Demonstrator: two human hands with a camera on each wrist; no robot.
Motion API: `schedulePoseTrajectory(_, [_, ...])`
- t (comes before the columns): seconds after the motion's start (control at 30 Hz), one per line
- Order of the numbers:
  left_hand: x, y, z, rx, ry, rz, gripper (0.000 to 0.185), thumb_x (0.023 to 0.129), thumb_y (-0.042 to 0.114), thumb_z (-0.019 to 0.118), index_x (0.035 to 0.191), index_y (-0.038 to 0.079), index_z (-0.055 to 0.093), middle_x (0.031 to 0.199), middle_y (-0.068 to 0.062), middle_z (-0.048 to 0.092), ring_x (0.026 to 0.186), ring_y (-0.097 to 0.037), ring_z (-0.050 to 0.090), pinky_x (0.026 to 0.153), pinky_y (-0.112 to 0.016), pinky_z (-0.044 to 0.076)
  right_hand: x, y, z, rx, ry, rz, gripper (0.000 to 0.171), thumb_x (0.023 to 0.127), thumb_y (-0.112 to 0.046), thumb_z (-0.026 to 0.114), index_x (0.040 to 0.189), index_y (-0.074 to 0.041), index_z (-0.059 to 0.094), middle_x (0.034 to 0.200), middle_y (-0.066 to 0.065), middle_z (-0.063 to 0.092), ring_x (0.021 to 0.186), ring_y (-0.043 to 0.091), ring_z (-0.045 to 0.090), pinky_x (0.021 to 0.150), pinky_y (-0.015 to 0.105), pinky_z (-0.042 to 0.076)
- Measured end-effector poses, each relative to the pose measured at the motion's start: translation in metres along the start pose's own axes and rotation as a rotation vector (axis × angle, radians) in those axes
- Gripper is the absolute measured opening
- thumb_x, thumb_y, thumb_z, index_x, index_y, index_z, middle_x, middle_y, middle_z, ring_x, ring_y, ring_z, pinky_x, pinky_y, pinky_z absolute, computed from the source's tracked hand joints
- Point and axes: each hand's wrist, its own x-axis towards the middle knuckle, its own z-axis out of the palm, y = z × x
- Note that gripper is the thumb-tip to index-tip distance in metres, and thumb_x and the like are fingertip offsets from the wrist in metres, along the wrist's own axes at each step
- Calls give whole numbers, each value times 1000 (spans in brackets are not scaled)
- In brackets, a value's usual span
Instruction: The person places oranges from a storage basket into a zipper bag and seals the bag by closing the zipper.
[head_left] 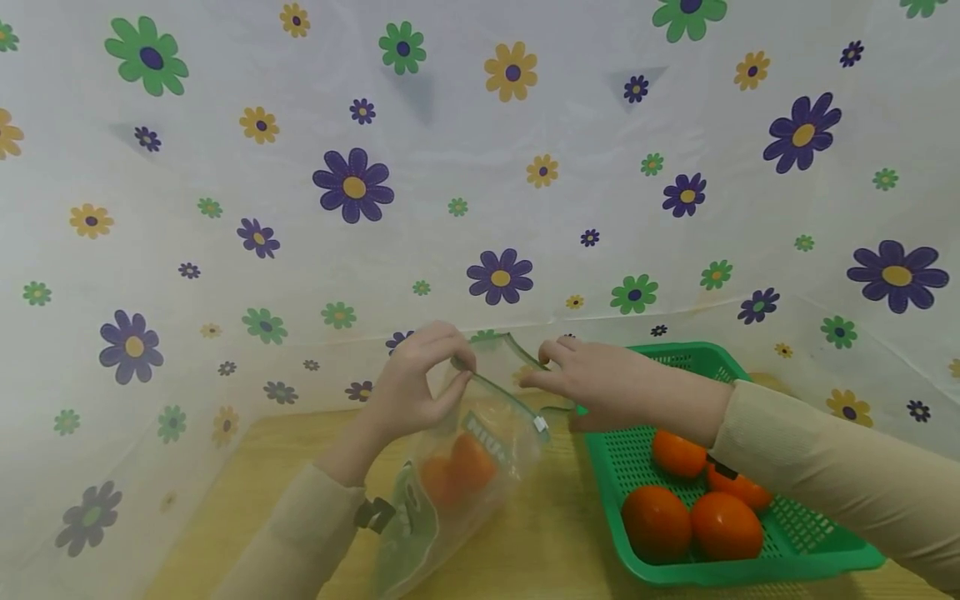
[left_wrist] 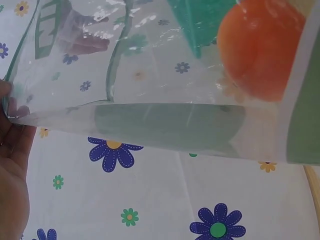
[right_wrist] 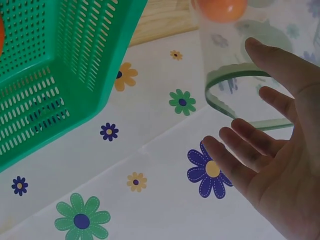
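A clear zip bag (head_left: 480,400) with green print and a white slider (head_left: 541,424) holds round, smooth orange fruit (head_left: 471,462) in its lower part. My left hand (head_left: 423,375) pinches the bag's top edge between thumb and fingers, and the mouth gapes open. In the left wrist view one orange fruit (left_wrist: 260,50) shows through the plastic. My right hand (head_left: 592,375) hovers at the far side of the bag's mouth. Seen from the right wrist, its fingers (right_wrist: 240,165) are spread and loosely bent, with nothing gripped; the bag's green-edged opening (right_wrist: 212,90) lies just behind them.
On the right a green perforated basket (head_left: 622,533) stands on the wooden table (head_left: 555,542), with several orange fruits (head_left: 726,527) inside. My right forearm passes over it. A white sheet (head_left: 450,242) printed with flowers rises behind and at both sides.
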Motion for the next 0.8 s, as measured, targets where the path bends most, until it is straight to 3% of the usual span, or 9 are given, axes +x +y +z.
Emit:
schedulePoseTrajectory(0.27, [1, 0, -3, -5, -4, -4, 14, 82, -4, 69, 89, 8, 66, 85, -3, 66, 86, -18, 59, 83, -33, 52, -3, 4, 3, -56, -36, 63, 81, 85, -43, 88, 155, -26, 51, 141, 16, 57, 117, 30, 61, 82, 35, 64])
schedulePoseTrajectory(0.6, [-5, -1, -2, 12, -59, -29, 5, 87, 8, 63, 90, 6, 68, 88, -3, 66, 89, -18, 61, 85, -33, 54, -6, 14, 10, -67, -70, 127, 91, 82, -47, 90, 157, -20, 46, 146, 20, 55, 124, 36, 59, 94, 46, 63])
schedulePoseTrajectory(0.8, [-7, 0, 0, 27, -72, -42, 5, 87, 8, 63, 90, 7, 68, 88, -2, 67, 89, -18, 62, 86, -35, 54, -9, 19, 15, -74, -100, 159, 91, 82, -49, 89, 156, -21, 46, 149, 21, 53, 126, 38, 58, 94, 52, 62])
